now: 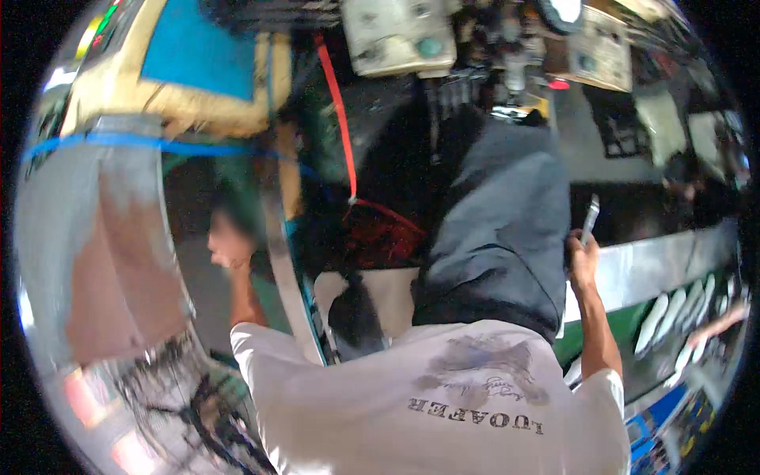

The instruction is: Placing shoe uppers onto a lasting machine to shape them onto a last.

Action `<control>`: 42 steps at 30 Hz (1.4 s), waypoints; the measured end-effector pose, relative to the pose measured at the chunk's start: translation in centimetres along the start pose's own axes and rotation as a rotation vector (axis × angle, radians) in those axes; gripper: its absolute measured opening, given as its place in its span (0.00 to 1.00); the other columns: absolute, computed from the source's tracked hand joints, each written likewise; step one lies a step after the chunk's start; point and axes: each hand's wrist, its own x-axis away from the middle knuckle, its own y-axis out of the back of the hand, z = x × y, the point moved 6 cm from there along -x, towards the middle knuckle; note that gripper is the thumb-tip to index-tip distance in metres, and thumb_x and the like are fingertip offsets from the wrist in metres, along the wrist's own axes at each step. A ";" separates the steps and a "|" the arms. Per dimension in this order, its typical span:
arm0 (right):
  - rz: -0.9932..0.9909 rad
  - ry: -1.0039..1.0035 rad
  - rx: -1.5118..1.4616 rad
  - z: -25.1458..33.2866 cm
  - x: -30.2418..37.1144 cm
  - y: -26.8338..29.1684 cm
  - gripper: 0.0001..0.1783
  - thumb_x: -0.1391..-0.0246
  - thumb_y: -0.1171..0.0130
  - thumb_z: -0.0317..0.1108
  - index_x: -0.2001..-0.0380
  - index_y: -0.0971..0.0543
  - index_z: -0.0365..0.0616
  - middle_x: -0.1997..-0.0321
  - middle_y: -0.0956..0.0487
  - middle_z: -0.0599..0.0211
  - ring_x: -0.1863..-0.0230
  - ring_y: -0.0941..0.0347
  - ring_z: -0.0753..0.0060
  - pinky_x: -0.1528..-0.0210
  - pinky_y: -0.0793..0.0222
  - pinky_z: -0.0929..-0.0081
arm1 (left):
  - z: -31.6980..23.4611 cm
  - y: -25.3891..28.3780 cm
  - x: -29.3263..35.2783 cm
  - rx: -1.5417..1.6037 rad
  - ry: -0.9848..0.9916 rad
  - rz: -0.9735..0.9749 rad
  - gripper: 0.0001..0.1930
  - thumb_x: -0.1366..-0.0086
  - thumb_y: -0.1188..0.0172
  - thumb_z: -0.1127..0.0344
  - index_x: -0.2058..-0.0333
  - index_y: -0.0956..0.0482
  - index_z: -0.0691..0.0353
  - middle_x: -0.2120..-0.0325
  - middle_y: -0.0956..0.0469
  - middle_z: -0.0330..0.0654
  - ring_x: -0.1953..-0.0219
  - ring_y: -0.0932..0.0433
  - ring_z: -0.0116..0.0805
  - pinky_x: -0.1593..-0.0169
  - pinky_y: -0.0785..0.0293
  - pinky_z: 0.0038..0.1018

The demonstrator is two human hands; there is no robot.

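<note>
On the right side, my right hand (pixel 584 260) is closed around a slim silver metal tool (pixel 591 215). The tool points up and away from me; its head is too small to name. This hand is beside my dark trousers, near a pale metal ledge (pixel 649 265). Off to the left, my left hand (pixel 228 244) is held over a dark gap between a grey metal housing and an upright panel edge. Motion smears its fingers, and I cannot make out anything in them.
A grey-and-brown metal housing (pixel 119 261) fills the left, with a blue hose (pixel 150 144) across its top. A red strap (pixel 338 119) hangs ahead. Several pale curved pieces (pixel 673 313) stand at the right. Tangled dark cables (pixel 198 404) lie at the lower left.
</note>
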 end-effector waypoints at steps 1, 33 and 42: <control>0.023 -0.073 0.076 1.0 -0.1 -0.6 0.07 0.39 0.41 0.30 0.59 0.19 0.42 0.72 0.24 0.75 0.73 0.31 0.80 0.70 0.35 0.73 | 2.3 -3.2 -1.7 0.054 -0.049 0.007 0.48 0.36 0.27 0.51 0.22 0.43 0.51 0.33 0.30 0.57 0.31 0.33 0.65 0.32 0.32 0.62; -0.009 0.004 -0.020 3.3 2.0 -2.6 0.09 0.41 0.40 0.30 0.59 0.23 0.37 0.63 0.17 0.37 0.58 0.18 0.31 0.53 0.24 0.46 | -59.0 40.9 13.6 1.882 -1.238 0.769 0.44 0.24 0.38 0.64 0.18 0.53 0.57 0.25 0.37 0.49 0.27 0.31 0.44 0.26 0.32 0.40; 0.114 0.042 0.161 3.4 2.9 0.8 0.11 0.39 0.40 0.31 0.55 0.24 0.39 0.70 0.20 0.43 0.67 0.20 0.45 0.59 0.25 0.52 | -46.2 29.6 28.8 1.429 -1.227 0.352 0.53 0.37 0.32 0.74 0.18 0.54 0.61 0.24 0.39 0.50 0.26 0.34 0.41 0.25 0.39 0.34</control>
